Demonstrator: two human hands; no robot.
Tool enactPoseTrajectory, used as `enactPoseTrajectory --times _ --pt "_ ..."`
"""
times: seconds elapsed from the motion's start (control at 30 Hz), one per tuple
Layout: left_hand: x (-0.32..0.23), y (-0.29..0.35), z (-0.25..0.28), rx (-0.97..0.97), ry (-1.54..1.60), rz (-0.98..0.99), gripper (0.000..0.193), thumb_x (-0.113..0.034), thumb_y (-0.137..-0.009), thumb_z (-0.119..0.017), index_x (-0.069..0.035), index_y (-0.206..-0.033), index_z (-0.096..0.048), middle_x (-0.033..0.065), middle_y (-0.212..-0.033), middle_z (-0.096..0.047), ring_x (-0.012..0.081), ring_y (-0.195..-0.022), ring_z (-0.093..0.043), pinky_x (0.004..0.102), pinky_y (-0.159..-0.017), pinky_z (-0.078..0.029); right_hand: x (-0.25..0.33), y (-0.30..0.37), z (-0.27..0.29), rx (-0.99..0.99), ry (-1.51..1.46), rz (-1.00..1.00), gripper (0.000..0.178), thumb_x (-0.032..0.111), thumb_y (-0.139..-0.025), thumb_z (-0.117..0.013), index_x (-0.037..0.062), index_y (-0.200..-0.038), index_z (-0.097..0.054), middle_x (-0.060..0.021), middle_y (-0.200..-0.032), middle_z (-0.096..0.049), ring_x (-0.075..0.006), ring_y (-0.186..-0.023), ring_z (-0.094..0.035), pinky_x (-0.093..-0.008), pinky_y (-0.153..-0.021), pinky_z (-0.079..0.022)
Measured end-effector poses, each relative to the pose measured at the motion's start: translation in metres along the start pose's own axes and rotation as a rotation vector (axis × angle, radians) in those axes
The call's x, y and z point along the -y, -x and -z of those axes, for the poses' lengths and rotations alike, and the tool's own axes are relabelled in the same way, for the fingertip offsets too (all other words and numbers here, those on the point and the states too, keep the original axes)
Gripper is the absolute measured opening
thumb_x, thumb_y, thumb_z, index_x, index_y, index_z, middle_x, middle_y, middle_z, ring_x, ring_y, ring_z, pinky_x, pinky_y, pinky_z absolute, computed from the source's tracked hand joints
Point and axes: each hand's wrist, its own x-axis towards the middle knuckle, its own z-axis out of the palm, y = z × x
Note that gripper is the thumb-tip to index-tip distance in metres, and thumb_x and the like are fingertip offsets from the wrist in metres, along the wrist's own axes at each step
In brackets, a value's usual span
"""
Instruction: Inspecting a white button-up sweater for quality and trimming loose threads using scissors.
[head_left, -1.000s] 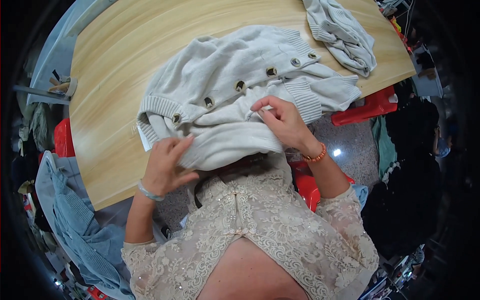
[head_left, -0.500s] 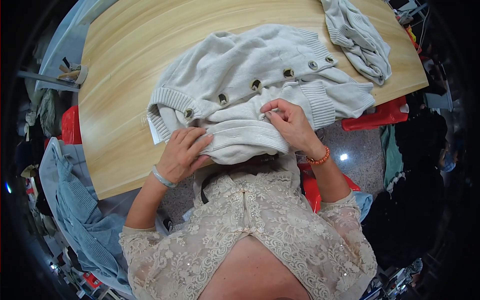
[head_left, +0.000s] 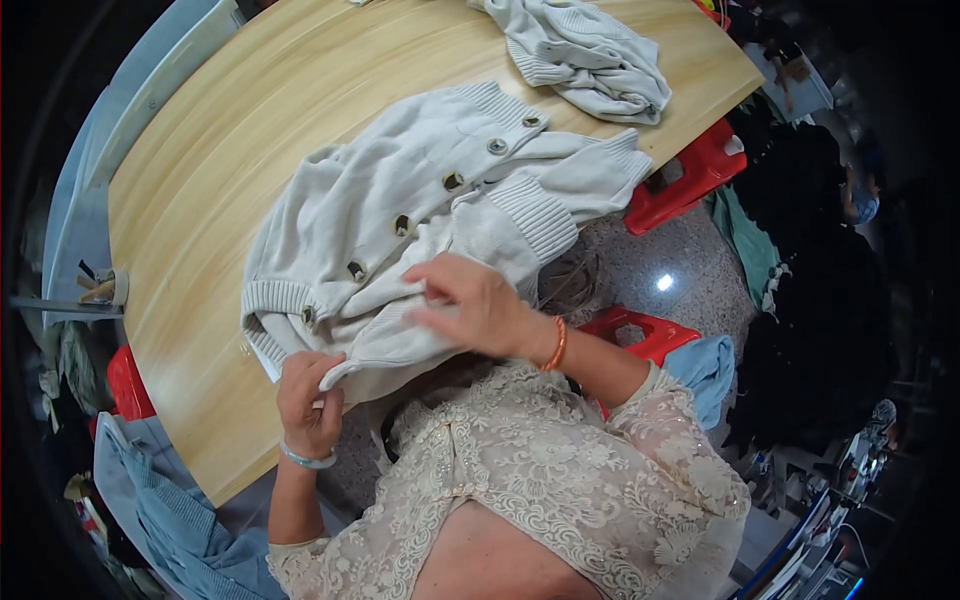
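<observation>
A cream knit cardigan (head_left: 340, 205) with a row of dark-centred buttons lies on the table, its near part hanging over the edge toward me. With fingers closed, my left hand (head_left: 312, 400) pinches the corner of the cardigan's near front band, beside the ribbed hem. Over the middle of that band is my right hand (head_left: 475, 308), slightly blurred by motion. Its thumb and forefinger are apart, and nothing shows between them. Whether its fingertips touch the knit is hard to see.
Another cream knit garment (head_left: 590, 60) lies bunched on the wooden table (head_left: 190, 230) at the far right. Red plastic stools (head_left: 690, 175) stand beyond the right edge. Blue knitwear (head_left: 190, 520) fills a pale bin at lower left. Dark cloth (head_left: 810, 290) is piled on the right.
The view has turned, so the table and cardigan appear tilted. My left hand has gone to the corner of the band and pinches it. My right hand has come off its pinch and its fingers have spread.
</observation>
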Motion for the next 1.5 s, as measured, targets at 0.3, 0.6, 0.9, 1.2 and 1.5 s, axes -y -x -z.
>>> enactPoseTrajectory --times 0.3,0.6,0.9,1.2,1.5 --pt "-0.017 0.009 0.008 -0.286 0.270 0.283 0.007 -0.004 -0.090 -0.061 0.001 -0.093 -0.064 0.0047 -0.077 -0.061 0.0117 -0.065 -0.054 0.0254 -0.060 -0.043 0.015 0.021 -0.016 0.008 0.231 0.213 0.054 0.000 -0.065 -0.061 0.0065 -0.119 -0.057 -0.0130 -0.095 -0.060 -0.0346 -0.093 -0.059 -0.0428 -0.082 -0.047" --pt "0.026 0.026 0.009 -0.438 0.506 0.561 0.013 -0.013 -0.099 -0.055 -0.001 -0.095 -0.060 -0.0037 -0.083 -0.056 0.0041 -0.075 -0.047 0.0197 -0.069 -0.039 -0.030 0.050 0.168 -0.168 0.202 -0.296 0.035 -0.006 -0.069 -0.046 0.0005 -0.098 -0.065 -0.0102 -0.095 -0.066 -0.0213 -0.092 -0.063 -0.0305 -0.084 -0.049" --pt "0.068 0.000 -0.021 -0.258 0.584 0.664 0.009 -0.009 -0.097 -0.056 -0.001 -0.098 -0.060 -0.0031 -0.090 -0.060 0.0039 -0.082 -0.050 0.0190 -0.074 -0.041 -0.091 -0.064 0.242 -0.013 0.528 -0.549 0.019 0.016 -0.087 -0.063 0.0005 -0.095 -0.070 -0.0036 -0.082 -0.070 -0.0171 -0.074 -0.065 -0.0309 -0.068 -0.052" --pt "0.060 0.008 -0.022 -0.388 0.456 0.654 0.015 -0.004 -0.090 -0.066 -0.001 -0.104 -0.061 -0.0027 -0.090 -0.060 0.0036 -0.079 -0.051 0.0196 -0.071 -0.042 -0.019 -0.062 0.030 0.020 0.121 0.208 0.026 -0.001 -0.081 -0.065 0.0041 -0.106 -0.066 -0.0111 -0.104 -0.066 -0.0225 -0.080 -0.066 -0.0316 -0.065 -0.053" --pt "0.027 0.017 -0.007 -0.301 0.636 0.476 0.011 0.005 -0.084 -0.065 0.001 -0.093 -0.066 0.0044 -0.090 -0.061 0.0105 -0.080 -0.057 0.0227 -0.073 -0.045 0.020 -0.055 -0.079 0.352 -0.187 0.231 0.017 0.005 -0.076 -0.070 0.0055 -0.092 -0.067 -0.0085 -0.074 -0.057 -0.0245 -0.065 -0.058 -0.0315 -0.055 -0.043"
